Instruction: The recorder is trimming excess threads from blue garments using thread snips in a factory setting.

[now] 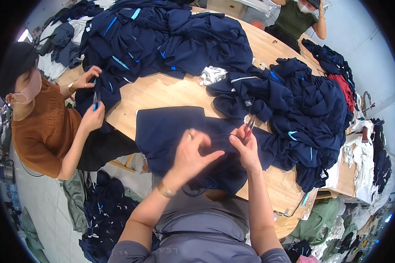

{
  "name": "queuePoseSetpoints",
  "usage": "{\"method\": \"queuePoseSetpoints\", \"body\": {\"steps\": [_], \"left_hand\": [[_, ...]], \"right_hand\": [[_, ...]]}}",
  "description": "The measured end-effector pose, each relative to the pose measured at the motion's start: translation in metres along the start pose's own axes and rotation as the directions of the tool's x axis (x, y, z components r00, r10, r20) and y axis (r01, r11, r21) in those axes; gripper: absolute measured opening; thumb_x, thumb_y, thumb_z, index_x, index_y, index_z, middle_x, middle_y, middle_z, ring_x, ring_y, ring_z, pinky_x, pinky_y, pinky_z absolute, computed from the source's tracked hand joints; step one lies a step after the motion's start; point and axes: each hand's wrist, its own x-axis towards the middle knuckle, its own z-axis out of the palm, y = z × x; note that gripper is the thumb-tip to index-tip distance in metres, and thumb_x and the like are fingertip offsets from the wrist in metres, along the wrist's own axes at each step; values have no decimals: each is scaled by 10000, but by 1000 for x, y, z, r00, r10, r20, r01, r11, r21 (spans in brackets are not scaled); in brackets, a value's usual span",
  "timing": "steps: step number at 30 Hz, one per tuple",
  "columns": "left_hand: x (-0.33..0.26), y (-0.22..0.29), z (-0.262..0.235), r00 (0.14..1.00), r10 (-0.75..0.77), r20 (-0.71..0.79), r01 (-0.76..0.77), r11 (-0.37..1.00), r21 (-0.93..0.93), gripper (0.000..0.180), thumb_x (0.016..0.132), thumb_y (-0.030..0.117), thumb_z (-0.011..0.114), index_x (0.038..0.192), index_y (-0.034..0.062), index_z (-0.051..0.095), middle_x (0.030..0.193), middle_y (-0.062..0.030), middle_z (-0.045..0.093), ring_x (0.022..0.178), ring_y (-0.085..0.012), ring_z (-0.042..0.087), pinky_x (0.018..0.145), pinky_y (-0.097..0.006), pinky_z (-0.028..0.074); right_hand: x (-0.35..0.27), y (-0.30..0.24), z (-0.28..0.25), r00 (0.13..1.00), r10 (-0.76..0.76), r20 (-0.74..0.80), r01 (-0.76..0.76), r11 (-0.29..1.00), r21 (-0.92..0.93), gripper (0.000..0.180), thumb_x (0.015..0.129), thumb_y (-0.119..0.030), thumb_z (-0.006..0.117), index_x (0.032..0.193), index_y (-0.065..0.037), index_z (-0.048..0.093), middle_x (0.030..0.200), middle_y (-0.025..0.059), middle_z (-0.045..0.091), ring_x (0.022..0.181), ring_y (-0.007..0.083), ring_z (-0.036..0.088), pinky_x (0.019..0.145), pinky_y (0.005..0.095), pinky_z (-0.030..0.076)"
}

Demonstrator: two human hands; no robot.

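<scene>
- Our right hand (245, 149) grips red-handled snips (250, 123), blades outward, likely sparing fingers.
- Our left hand (189, 153), thumb spread wide, looks loose above the navy garment (169, 125).

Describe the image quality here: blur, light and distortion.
In the head view, the left hand is smeared at the fingers, while the right hand and its red-handled snips look sharper; also in the head view, the edge of the wooden table bows, black fills the corners, and a bright patch at upper left looks washed out.
</scene>
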Motion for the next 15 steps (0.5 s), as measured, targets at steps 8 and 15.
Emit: {"method": "queuePoseSetpoints", "body": {"steps": [8, 15], "left_hand": [[-40, -14, 22, 647, -461, 607, 426, -441, -790, 231, 856, 342, 619, 926, 130, 559, 847, 25, 573, 681, -90, 546, 418, -195, 310], [-27, -6, -10, 721, -528, 450, 273, -381, -884, 40, 857, 168, 623, 869, 163, 585, 822, 25, 604, 767, -98, 580, 445, -176, 351]], "right_hand": [[-10, -13, 34, 998, -62, 11, 61, 993, 96, 314, 810, -11, 630, 796, -121, 336, 775, -12, 457, 695, 44, 386, 617, 173, 321], [-9, 23, 29, 999, -46, -18, 34, 911, -411, 310, 813, -61, 641, 786, -102, 335, 781, 8, 452, 723, 76, 440, 628, 207, 378]]}}
